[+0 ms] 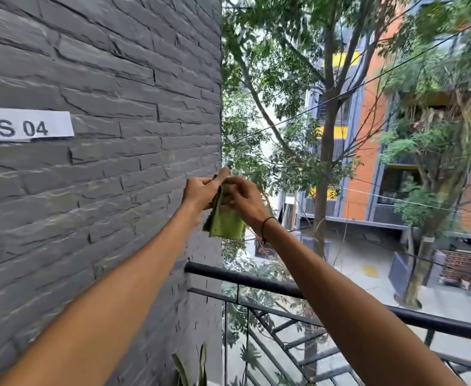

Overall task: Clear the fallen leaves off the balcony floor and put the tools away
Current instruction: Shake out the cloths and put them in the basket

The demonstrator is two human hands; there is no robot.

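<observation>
Grey stone-brick wall [97, 190] across the whole left side, running away to a far corner edge near the middle. White paper label [25, 126] stuck on it at the left, printed "NS 04", its left end cut off by the frame edge. Trees [326, 112] and orange and grey buildings [368, 162] far off on the right, with a street [362, 263] below. Black balcony railing [284, 288] slanting from the wall's corner down toward the near right, glass panel beneath its top bar.

Both bare forearms stretched up and away from the near edge, converging at mid-height just by the wall's corner. Left hand [198, 190] raised in front of the wall, fingers curled, thumb and forefinger pinching the top left of a folded green cloth [224, 221]. Right hand [245, 196] just beside it, almost touching, fingers bent and clamped on the cloth's top right, a dark band [265, 227] round the wrist. Cloth hanging down between and below the two hands, high above the railing. Green plant leaf tips [201, 366] poking up at the near bottom edge beside the wall.
</observation>
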